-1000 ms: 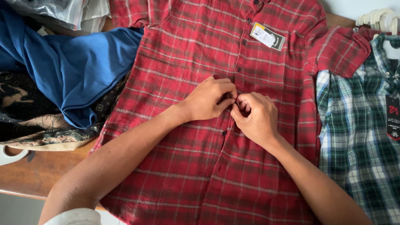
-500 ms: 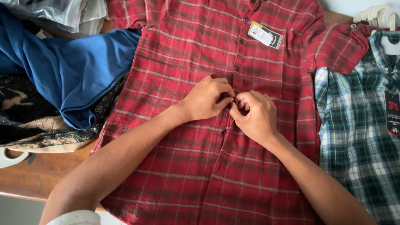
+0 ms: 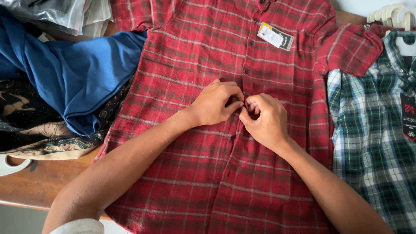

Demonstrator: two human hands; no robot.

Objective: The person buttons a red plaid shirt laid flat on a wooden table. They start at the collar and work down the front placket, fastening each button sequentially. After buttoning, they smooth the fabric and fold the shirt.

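Note:
A red plaid short-sleeved shirt [image 3: 203, 173] lies flat and face up on a wooden table [image 3: 39, 186]. Dark buttons run down its front placket, and a paper tag [image 3: 275, 36] hangs near its collar. My left hand [image 3: 216, 103] and my right hand [image 3: 265, 121] meet at the middle of the placket. Both pinch the fabric there, fingertips touching, around a button that the fingers hide.
A blue garment [image 3: 73, 73] and a dark patterned cloth [image 3: 39, 125] are piled at the left. A green and white plaid shirt [image 3: 372, 130] with a black tag lies at the right. White hangers [image 3: 392, 15] sit at the top right, clear plastic bags [image 3: 56, 13] at the top left.
Both hands stay pinched on the same spot of the placket. The fingers shift only slightly.

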